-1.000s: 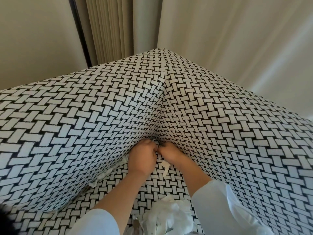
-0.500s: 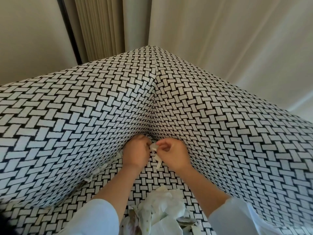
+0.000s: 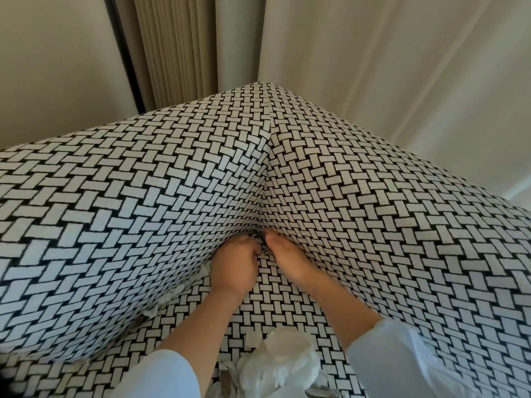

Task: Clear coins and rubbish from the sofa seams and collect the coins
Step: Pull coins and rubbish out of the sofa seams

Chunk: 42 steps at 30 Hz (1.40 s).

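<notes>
The black-and-white woven sofa [image 3: 143,202] fills the view, and its back and arm meet in a corner seam [image 3: 263,219]. My left hand [image 3: 234,265] sits at the foot of that seam with fingers curled under; whatever is inside them is hidden. Beside it, my right hand [image 3: 287,254] lies flat, its fingertips pushed out of sight into the crease. White paper scraps [image 3: 172,294] poke out of the left seam between seat and backrest. A pile of crumpled white paper [image 3: 281,366] lies on the seat between my forearms. No coin shows.
Beige curtains [image 3: 178,47] and a pale wall [image 3: 402,67] stand behind the sofa. A dark vertical frame [image 3: 123,50] runs down at the upper left. The seat cushion [image 3: 275,300] is narrow here, hemmed in by the backrest and the arm.
Half a second ago my right hand pinched a white scrap pulled from the corner. That scrap is out of sight now, and the right hand's fingers are back in the seam.
</notes>
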Motion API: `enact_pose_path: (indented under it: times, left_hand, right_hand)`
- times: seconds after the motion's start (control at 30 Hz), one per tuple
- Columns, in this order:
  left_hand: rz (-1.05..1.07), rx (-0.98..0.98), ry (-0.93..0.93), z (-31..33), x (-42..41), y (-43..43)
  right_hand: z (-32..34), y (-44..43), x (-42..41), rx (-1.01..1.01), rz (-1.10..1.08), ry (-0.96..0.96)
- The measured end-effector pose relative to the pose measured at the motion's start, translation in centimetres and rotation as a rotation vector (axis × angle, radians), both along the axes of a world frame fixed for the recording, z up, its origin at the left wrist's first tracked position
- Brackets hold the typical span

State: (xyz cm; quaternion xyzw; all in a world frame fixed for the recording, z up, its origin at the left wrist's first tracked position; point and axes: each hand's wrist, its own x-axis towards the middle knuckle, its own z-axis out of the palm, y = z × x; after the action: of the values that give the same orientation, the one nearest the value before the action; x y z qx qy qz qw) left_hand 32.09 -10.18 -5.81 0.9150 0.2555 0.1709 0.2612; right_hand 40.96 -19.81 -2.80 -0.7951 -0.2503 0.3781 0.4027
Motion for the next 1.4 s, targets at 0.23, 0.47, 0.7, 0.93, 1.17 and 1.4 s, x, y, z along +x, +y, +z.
enact_pose_path:
  times: [0.23,0.47,0.7,0.93,1.17,1.4]
  left_hand:
    - [0.011,0.009,0.006,0.2,0.0,-0.1]
    - [0.027,-0.03,-0.022,0.3,-0.1,-0.1]
    - [0.035,-0.035,-0.035,0.2,-0.2,-0.2]
    - [-0.007,0.132,0.029,0.8,-1.1,-0.8]
    - [0.001,0.113,0.021,0.7,-1.8,-0.9]
    - [0.007,0.119,0.095,1.0,-3.0,-1.7]
  right_hand:
    - [-1.0,3.8,2.2,-0.266,0.035,0.06]
    - [-0.4,6.1,3.1,-0.401,0.157,0.008]
    - [0.1,7.5,3.3,-0.471,0.201,-0.073]
    - [-2.4,4.7,1.3,-0.201,-0.118,-0.126]
    - [-2.7,2.1,-0.9,0.068,-0.29,-0.2]
    - [-0.2,-2.8,-3.5,0.15,-0.135,-0.273]
